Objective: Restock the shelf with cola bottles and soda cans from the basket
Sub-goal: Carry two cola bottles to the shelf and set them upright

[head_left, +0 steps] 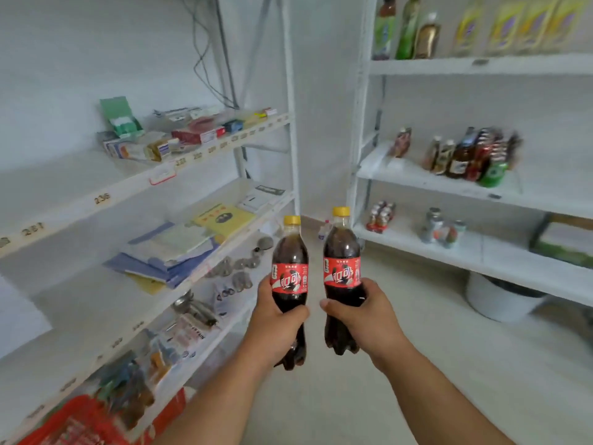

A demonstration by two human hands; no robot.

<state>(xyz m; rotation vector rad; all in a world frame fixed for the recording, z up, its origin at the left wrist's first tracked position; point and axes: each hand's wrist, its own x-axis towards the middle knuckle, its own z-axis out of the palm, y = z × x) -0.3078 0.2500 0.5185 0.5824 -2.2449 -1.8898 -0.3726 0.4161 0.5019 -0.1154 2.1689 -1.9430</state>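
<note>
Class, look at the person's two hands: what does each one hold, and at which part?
Each hand holds a cola bottle by its lower body, below the red label: left hand on the left bottle, right hand on the right bottle.

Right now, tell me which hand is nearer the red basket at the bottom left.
Left. The left hand, gripping one cola bottle, is up and to the right of the red basket; the right hand, gripping the other bottle, is farther right still.

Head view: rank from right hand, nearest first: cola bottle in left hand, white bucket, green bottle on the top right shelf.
1. Cola bottle in left hand, just left of the right hand.
2. White bucket, floor, right.
3. Green bottle, top right shelf.
</note>
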